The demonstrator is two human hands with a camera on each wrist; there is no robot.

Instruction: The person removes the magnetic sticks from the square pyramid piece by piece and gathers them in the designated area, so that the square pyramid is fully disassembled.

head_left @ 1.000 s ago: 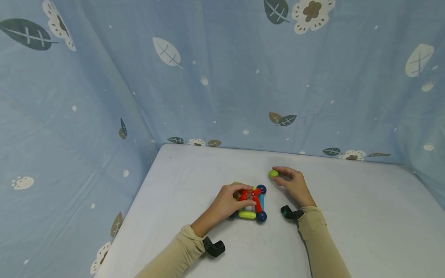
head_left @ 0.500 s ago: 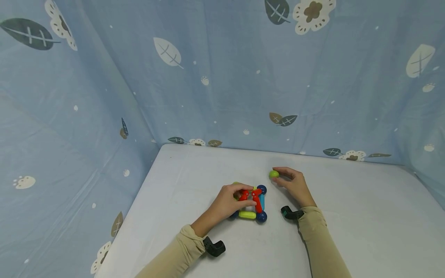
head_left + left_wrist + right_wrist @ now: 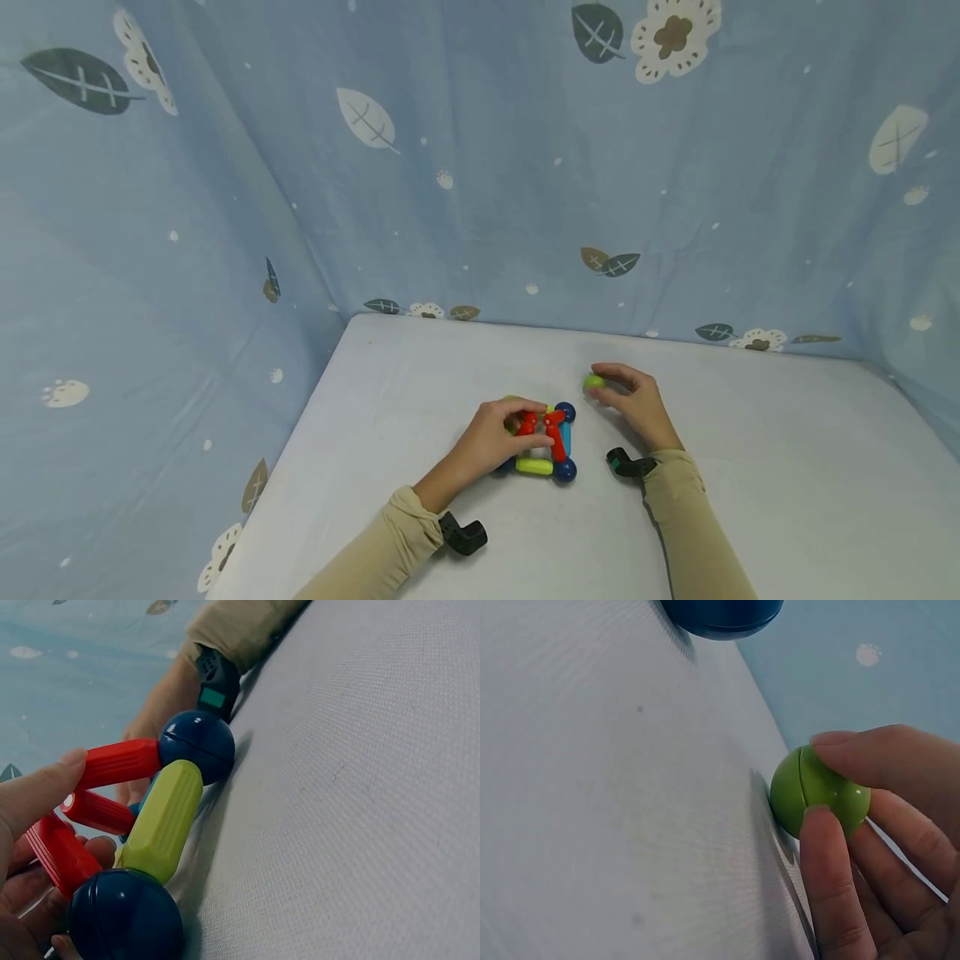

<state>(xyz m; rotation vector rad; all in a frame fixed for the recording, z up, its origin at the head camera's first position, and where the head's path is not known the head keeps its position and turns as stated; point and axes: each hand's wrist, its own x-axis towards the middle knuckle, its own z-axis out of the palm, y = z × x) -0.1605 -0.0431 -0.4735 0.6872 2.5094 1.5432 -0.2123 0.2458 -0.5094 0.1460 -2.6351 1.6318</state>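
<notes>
Pale blue cloth (image 3: 495, 212) hangs in folds at twelve o'clock and turns the corner to nine. I see a white flower (image 3: 652, 37) printed on it at one o'clock, a dark leaf (image 3: 82, 81) at ten; a white table (image 3: 795, 500) spreads to four o'clock under soft, even light.

Site: a small cloth-screened booth (image 3: 135, 275), apparently a recording setup — the type of building around it cannot be determined. Evidence: blue fabric (image 3: 495, 208), printed with leaves (image 3: 598, 33), flowers (image 3: 675, 37) and paw prints (image 3: 67, 394), hangs wall-like behind the table (image 3: 420, 367) and along the table's left side. The table has a white, woven-textured surface; black wrist-worn devices (image 3: 463, 536) are visible over it.
</notes>
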